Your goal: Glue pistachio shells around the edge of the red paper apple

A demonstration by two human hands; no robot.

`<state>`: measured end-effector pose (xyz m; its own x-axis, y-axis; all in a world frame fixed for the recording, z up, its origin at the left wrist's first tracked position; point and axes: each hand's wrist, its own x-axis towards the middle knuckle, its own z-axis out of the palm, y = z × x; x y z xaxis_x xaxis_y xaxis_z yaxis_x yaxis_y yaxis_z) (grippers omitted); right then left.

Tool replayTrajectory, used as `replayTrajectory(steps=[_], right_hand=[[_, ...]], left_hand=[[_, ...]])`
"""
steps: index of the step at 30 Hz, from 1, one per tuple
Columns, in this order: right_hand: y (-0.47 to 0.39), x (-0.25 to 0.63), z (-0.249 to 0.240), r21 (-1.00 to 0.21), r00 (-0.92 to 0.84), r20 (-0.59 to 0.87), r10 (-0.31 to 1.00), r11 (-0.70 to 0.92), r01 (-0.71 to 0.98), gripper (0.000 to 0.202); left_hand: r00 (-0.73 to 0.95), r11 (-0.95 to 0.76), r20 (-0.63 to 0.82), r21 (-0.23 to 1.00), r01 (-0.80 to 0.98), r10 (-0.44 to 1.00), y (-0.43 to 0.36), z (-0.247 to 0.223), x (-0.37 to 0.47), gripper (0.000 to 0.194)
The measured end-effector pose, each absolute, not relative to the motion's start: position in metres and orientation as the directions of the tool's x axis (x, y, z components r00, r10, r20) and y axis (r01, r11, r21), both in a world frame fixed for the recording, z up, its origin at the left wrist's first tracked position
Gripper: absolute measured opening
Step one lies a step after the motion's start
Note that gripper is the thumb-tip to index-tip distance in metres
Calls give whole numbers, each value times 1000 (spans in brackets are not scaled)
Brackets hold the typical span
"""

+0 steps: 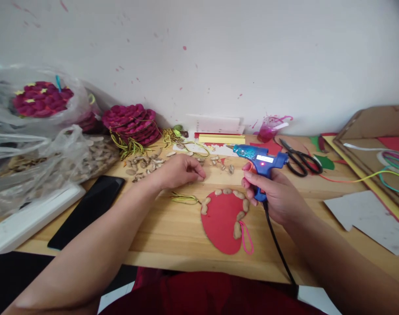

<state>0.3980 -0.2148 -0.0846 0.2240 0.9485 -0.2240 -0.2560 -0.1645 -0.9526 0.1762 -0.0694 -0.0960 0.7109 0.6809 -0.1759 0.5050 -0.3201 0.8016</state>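
Right grip [279,194] clamped on glue gun [263,164] near scissors [297,158], left grip [181,170] unclear, peanuts [157,161], red cutout [220,221] nearby

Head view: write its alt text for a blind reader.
A right hand grips a blue glue gun near a red card partly edged with peanuts; the left hand is near loose peanuts on a wooden table. A black phone lies left, scissors right.
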Motion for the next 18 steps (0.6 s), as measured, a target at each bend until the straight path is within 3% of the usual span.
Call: replayTrajectory(steps=[6,9,15,18], right_hand=[[-214,398,-84,-955,222,-221,950,-164,-248,26],[-214,397,-84,-954,231,-222,947,-161,-253,28],[-214,398,-84,-954,238,-231,943,-172,-245,30],[-214,398,-84,-950,243,-243,939,-180,-257,31]], left_hand=[[656,-493,-63,606,624,752,-64,-94,173,14],[623,-503,-20,571,649,782,-61,-85,166,16],[500,-487,74,385,784,863,-52,-72,146,39],[478,-497,154,393,773,865,-47,-73,139,29]])
